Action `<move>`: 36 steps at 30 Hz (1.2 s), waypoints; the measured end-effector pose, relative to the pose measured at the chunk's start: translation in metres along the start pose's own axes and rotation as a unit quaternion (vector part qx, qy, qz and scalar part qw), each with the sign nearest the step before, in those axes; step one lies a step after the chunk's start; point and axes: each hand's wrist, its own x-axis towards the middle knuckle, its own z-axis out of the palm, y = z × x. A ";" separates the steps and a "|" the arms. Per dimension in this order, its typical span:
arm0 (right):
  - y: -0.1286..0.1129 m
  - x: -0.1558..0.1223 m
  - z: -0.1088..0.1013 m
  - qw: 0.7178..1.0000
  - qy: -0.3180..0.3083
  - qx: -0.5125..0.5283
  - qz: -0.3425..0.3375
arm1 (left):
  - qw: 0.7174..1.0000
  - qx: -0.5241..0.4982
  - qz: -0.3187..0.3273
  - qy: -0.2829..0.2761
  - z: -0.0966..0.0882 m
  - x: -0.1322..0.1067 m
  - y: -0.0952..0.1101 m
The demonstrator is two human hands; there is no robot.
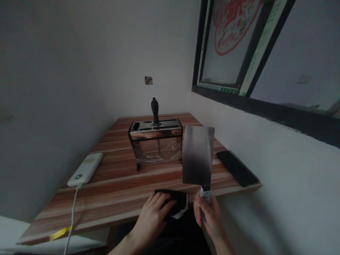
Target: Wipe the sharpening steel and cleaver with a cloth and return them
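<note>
My right hand point(208, 212) is closed round the handle of a cleaver point(198, 156), its broad steel blade raised upright above the front of the table. A pale wrapping covers part of the handle. My left hand point(156, 214) has its fingers bent over a black sheet point(177, 199) with a ragged white edge at the table's front edge; whether it is cloth or paper I cannot tell. Beyond both hands stands a knife block point(156, 134) with a metal slotted top and clear sides. One black-handled tool point(154, 110) sticks up from it.
A wood-grain table point(119, 180) fills the corner between two walls. To the left lies a white power bank point(85, 170) with a white cable point(73, 212) running over the front edge by a yellow strip point(60, 233). A black phone point(237, 168) lies at the right edge, below a dark-framed window point(225, 95).
</note>
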 end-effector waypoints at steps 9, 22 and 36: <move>0.003 -0.002 0.013 0.992 -0.027 -0.107 0.060 | 0.807 -0.325 -0.326 0.370 -0.022 -0.025 -0.042; -0.015 0.013 0.065 0.962 -0.163 -0.181 0.125 | 0.883 -0.005 0.026 0.469 -0.044 -0.008 0.003; -0.002 0.046 0.053 0.951 -0.225 -0.184 0.103 | 0.974 0.086 0.078 0.197 -0.018 0.000 -0.003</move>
